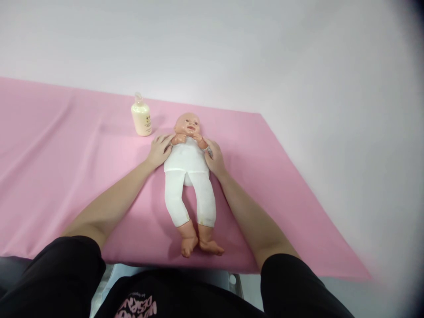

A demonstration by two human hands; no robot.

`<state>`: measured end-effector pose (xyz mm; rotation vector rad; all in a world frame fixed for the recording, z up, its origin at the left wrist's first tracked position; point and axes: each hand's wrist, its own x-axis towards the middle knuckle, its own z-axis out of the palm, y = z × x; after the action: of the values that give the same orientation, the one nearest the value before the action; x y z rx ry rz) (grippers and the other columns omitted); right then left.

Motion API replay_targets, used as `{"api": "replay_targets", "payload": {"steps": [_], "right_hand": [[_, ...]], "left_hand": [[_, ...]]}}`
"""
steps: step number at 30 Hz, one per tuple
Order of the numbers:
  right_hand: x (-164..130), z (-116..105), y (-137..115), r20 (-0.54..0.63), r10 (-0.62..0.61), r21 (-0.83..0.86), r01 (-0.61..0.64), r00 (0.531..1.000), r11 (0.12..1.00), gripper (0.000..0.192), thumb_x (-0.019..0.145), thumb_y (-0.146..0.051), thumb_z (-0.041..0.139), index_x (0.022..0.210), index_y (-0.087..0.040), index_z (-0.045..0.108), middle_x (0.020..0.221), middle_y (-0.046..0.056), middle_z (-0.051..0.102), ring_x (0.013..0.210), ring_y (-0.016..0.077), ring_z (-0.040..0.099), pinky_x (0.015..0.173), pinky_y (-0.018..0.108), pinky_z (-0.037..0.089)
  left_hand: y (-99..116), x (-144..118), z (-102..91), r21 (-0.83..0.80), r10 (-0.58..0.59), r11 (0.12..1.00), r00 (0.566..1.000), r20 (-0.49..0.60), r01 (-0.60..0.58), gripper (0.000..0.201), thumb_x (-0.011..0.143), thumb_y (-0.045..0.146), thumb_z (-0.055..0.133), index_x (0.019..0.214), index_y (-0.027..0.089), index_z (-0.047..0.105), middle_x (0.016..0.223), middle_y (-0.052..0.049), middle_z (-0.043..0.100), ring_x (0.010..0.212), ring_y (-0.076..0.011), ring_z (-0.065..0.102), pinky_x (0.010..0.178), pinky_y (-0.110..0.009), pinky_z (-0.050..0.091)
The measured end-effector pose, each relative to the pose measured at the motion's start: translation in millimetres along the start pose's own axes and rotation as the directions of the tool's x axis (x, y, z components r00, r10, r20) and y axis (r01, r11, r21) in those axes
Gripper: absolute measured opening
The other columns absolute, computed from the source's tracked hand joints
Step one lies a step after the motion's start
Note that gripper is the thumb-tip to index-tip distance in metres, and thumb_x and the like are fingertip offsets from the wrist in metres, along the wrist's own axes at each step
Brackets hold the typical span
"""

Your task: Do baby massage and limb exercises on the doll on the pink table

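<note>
A baby doll (pixel 186 157) lies face up on a pink sheet (pixel 126 221). Its head is bare and its feet uncovered, and its torso and legs are white. Both doll hands are bent up to its chest, under the chin. My left hand (pixel 160 151) curls round the doll's arm on the left side, the thumb near its torso. On the opposite side, my right hand (pixel 216 158) is round the other arm, its fingertips partly hidden. A pump bottle (pixel 141 118) of pale cream-coloured liquid stands upright just beyond my left hand.
The pink sheet covers a table, its right edge slanting away and its front edge close to my body. Behind and to the right is a plain pale surface (pixel 314 88). Part of a light-coloured seat or frame (pixel 119 274) shows below the front edge.
</note>
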<state>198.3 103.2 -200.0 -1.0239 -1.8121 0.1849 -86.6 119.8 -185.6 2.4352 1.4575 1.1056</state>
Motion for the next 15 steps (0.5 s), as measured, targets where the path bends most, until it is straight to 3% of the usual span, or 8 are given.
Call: {"api": "replay_targets", "payload": {"steps": [15], "right_hand": [[1.3, 0.4, 0.1, -0.009, -0.027, 0.043, 0.028, 1.000, 0.999, 0.045, 0.100, -0.027, 0.045, 0.142, -0.026, 0.061, 0.143, 0.008, 0.066, 0.134, 0.0245, 0.060, 0.120, 0.049, 0.047]], "left_hand": [[1.4, 0.2, -1.6, 0.008, -0.014, 1.000, 1.000, 0.001, 0.014, 0.051, 0.098, 0.029, 0.047, 0.148, 0.021, 0.059, 0.144, -0.014, 0.061, 0.131, -0.0319, 0.053, 0.115, -0.051, 0.039]]}}
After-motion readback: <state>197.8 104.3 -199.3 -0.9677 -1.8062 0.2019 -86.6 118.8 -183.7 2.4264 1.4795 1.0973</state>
